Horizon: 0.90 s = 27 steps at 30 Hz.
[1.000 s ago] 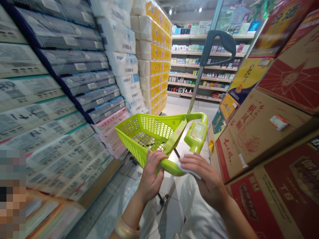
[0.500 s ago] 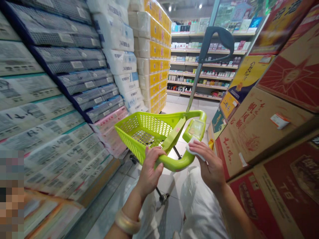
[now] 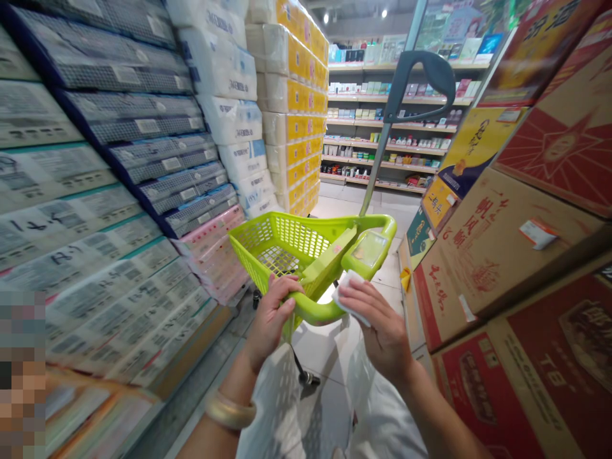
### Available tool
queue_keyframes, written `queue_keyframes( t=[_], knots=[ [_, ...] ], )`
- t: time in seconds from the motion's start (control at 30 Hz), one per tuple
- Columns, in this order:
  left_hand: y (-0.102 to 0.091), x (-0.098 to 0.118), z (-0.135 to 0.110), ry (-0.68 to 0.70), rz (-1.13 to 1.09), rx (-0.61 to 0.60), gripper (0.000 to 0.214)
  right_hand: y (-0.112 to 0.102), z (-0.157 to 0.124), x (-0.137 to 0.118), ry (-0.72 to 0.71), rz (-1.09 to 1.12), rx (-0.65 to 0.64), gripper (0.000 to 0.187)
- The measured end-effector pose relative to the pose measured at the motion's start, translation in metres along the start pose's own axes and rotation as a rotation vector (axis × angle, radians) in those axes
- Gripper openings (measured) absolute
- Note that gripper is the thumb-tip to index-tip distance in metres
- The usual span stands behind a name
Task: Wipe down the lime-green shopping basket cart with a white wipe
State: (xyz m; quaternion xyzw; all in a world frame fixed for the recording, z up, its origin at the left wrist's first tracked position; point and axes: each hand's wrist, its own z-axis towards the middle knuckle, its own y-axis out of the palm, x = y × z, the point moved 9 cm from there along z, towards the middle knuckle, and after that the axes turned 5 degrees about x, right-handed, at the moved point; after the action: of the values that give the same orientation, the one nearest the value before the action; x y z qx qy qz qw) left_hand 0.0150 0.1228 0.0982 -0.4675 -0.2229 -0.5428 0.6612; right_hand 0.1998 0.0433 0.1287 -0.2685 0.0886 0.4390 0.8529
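In front of me stands a lime-green plastic shopping basket cart (image 3: 268, 231) on wheels, with a tall pole topped by a dark grey loop handle (image 3: 398, 89). My left hand (image 3: 271, 315) is closed around the near left bend of the green rim, just beside the basket. A white cloth or tissue (image 3: 348, 287) lies under the fingers of my right hand (image 3: 377, 322), pressed against the rim on its right side. Just beyond that hand, a clear-covered panel (image 3: 371, 247) is set into the rim. The underside of my left hand's grip is hidden.
Stacked tissue packs (image 3: 301, 121) and blue-grey packages (image 3: 138, 121) rise on the left. Piled cardboard boxes (image 3: 521, 236) line the right. Shelves of small goods (image 3: 382, 131) stand at the far end of the tiled aisle. One cart wheel (image 3: 308, 379) is near my legs.
The cart's near rim has swung left, and the pole handle has shifted slightly right. Both hands have moved left with the rim. The white cloth remains under my right fingers.
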Motion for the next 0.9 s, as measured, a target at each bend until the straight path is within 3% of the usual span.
queue_keyframes(
  t=[0.07,0.23,0.3,0.37,0.47,0.53,0.63,0.8,0.9],
  knots=[
    [-0.005,-0.006,0.001,-0.014,-0.023,0.012,0.03,0.006,0.0,-0.008,-0.051,0.018,-0.044,0.042],
    [-0.024,-0.02,0.004,-0.058,-0.097,0.065,0.036,-0.011,0.004,0.011,0.003,-0.076,0.146,0.039],
    [-0.032,-0.02,0.007,-0.069,-0.081,0.067,0.043,-0.011,0.005,0.013,0.015,-0.09,0.153,0.038],
    [-0.038,-0.012,0.011,-0.069,0.01,0.054,0.049,-0.002,0.007,0.006,-0.022,-0.079,0.077,0.038],
    [-0.044,0.02,0.018,-0.011,0.258,0.065,0.047,0.004,0.009,0.001,-0.055,-0.077,0.002,0.038],
    [-0.038,0.049,0.021,0.07,0.389,0.053,0.045,-0.003,0.014,0.008,0.007,-0.115,0.064,0.036],
    [-0.009,0.077,0.023,0.114,0.536,-0.106,0.038,-0.006,0.024,0.016,0.078,-0.154,0.1,0.035],
    [0.031,0.067,0.02,0.012,0.885,-0.386,0.035,0.021,0.037,0.0,-0.092,-0.043,-0.153,0.037],
    [0.033,0.059,0.02,-0.031,0.997,-0.393,0.037,0.011,0.046,0.019,0.015,-0.107,-0.065,0.034]
  ],
)
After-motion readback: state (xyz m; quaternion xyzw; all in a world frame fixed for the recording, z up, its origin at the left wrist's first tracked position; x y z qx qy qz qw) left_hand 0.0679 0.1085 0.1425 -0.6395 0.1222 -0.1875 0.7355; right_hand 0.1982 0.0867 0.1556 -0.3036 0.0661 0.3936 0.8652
